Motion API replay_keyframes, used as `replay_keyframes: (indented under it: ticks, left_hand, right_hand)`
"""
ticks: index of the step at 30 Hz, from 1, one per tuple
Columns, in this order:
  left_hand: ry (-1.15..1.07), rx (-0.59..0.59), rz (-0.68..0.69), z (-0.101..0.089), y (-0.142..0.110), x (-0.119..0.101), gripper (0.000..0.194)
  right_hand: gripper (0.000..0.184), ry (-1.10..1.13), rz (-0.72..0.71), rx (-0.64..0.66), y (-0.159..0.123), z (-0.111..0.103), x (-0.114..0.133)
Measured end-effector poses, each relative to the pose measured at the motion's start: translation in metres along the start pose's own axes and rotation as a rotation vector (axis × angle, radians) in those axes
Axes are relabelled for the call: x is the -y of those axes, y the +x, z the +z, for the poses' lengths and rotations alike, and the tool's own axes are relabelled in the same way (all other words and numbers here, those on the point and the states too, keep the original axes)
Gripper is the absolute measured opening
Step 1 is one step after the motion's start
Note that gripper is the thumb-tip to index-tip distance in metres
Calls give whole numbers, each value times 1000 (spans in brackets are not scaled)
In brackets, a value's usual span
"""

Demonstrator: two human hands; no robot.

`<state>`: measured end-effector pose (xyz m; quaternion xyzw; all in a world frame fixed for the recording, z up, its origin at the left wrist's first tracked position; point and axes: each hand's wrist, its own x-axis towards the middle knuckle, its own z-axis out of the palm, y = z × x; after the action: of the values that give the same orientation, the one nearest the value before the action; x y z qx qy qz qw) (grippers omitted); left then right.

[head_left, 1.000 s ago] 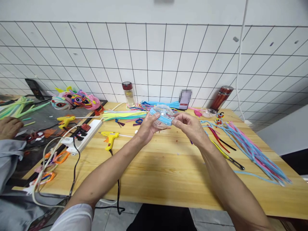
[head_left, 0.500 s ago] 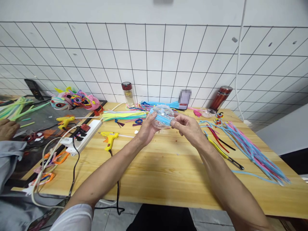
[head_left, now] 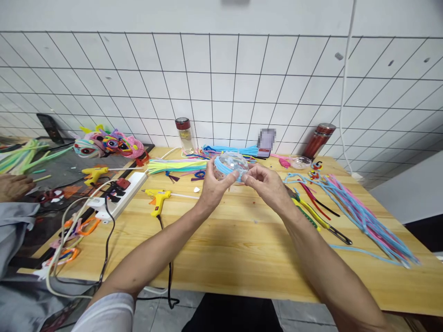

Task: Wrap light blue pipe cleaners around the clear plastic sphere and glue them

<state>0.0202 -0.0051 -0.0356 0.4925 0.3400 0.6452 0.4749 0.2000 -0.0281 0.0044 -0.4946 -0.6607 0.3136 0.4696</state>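
Left hand (head_left: pixel 214 184): closed around a clear, rounded plastic piece (head_left: pixel 238 159), thumb laid across the front, the other fingers behind it — a grip that seems meant to steady the curve.

Right hand (head_left: pixel 266 184): thumb and fingertips brought together at the right end of a blue fuzzy band (head_left: pixel 222 168) lying on that piece, apparently to hold the band snug against it.

Position of piece: raised above the wooden table (head_left: pixel 224 258), between both hands, probably for turning and sight.

Glue gun (head_left: pixel 158 199), yellow: lies left of the hands, nozzle turned away from them, likely for safety and ready reach.

Power strip (head_left: pixel 129 190), white: farther left, where cords would clear the working space.

Green-and-yellow-handled tool (head_left: pixel 308 215): just beside the right forearm, partly hidden by it.

Blue and pink stems (head_left: pixel 367 221): bundled lengthwise at right — perhaps so that singles draw out easily.
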Motion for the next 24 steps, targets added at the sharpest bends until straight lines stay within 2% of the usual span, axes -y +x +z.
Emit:
replay_keyframes:
  ticks: [6,12,18,24]
  left_hand:
    - [-163,23,-133,-1,5,-11,75]
    - [-236,128,-274,-2,6,-21,71]
    - [-249,190,-298,-6,9,-17,70]
    - [-279,202,-292,-3,6,-18,79]
  right_hand:
    - [21,-58,-41,-6,1,-10,2]
    - [20,-45,-72,-6,0,-14,5]
    - [19,-41,-71,4,0,-14,5]
    - [28,-12,25,51,0,-13,4]
